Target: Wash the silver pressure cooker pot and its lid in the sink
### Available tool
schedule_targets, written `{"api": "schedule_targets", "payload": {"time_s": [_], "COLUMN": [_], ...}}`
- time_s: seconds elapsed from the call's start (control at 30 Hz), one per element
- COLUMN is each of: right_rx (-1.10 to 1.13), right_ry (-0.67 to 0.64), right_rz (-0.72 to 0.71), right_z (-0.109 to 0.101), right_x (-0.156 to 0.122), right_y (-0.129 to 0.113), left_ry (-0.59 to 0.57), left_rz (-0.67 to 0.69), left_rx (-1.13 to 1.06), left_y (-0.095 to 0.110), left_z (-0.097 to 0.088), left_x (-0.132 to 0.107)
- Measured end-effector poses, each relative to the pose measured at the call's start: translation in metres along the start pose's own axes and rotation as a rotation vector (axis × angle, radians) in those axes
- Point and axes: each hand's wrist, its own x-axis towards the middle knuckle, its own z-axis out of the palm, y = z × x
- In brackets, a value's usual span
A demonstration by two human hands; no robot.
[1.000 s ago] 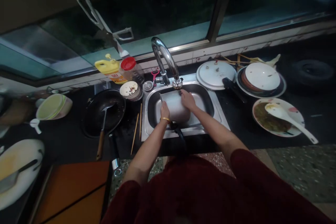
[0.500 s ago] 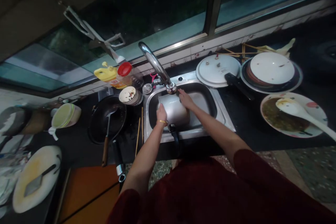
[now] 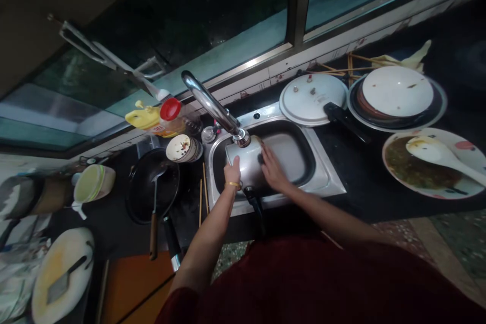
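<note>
Dark counter (image 3: 360, 177) below a dark window (image 3: 212, 15), crowded with dishes | steel sink (image 3: 326, 182) with tap (image 3: 212, 104) | steel pot (image 3: 248, 164) sits in the sink under the spout, its black handle toward the person | left hand (image 3: 232, 174) clasps the pot's left edge | right hand (image 3: 272, 169) lies on its right side, fingers flat and unclenched

Two hands (image 3: 232, 174) (image 3: 272, 171), one steel pot (image 3: 247, 168), one tap (image 3: 212, 104), one wok (image 3: 169, 193), two chopsticks (image 3: 200, 203).
</note>
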Motion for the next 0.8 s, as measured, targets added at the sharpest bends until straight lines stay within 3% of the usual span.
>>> {"api": "schedule_targets", "payload": {"time_s": [0.03,0.1,0.2,0.23,0.3,0.43,0.5,0.6,0.67,0.73,0.8], "right_rx": [-0.018,-0.061,-0.068,-0.060,-0.042,-0.033,-0.093,-0.185,-0.179,-0.160,-0.116], "right_ry": [0.033,0.009,-0.281,-0.303,-0.263,0.065,0.071,-0.224,-0.292,-0.228,-0.043], "right_rz": [-0.012,0.022,0.184,0.190,0.173,0.056,0.102,0.165,0.159,0.149,0.095], "right_z": [0.003,0.003,-0.007,-0.010,-0.010,0.009,0.011,0.002,-0.004,-0.003,0.004], "right_x": [-0.007,0.011,0.076,0.087,0.075,-0.006,0.001,0.070,0.096,0.077,0.031], "right_y": [-0.001,-0.006,-0.015,-0.016,-0.014,-0.003,-0.003,-0.006,-0.008,-0.010,-0.010], "left_ry": [-0.004,0.005,0.046,0.043,0.010,-0.063,-0.044,-0.003,0.003,-0.006,-0.024], "left_rz": [0.010,0.030,0.009,0.008,0.014,0.036,0.045,0.046,0.032,0.018,0.014], "left_rx": [-0.006,0.018,0.076,0.082,0.075,0.059,0.085,0.122,0.109,0.078,0.051], "left_y": [0.001,0.005,0.015,0.017,0.020,0.019,0.020,0.021,0.021,0.020,0.020], "left_z": [0.000,0.000,-0.001,-0.002,-0.004,-0.005,-0.003,-0.001,0.000,-0.001,-0.001], "left_x": [0.000,0.001,0.001,0.001,0.002,0.003,0.003,0.003,0.002,0.001,0.000]}}
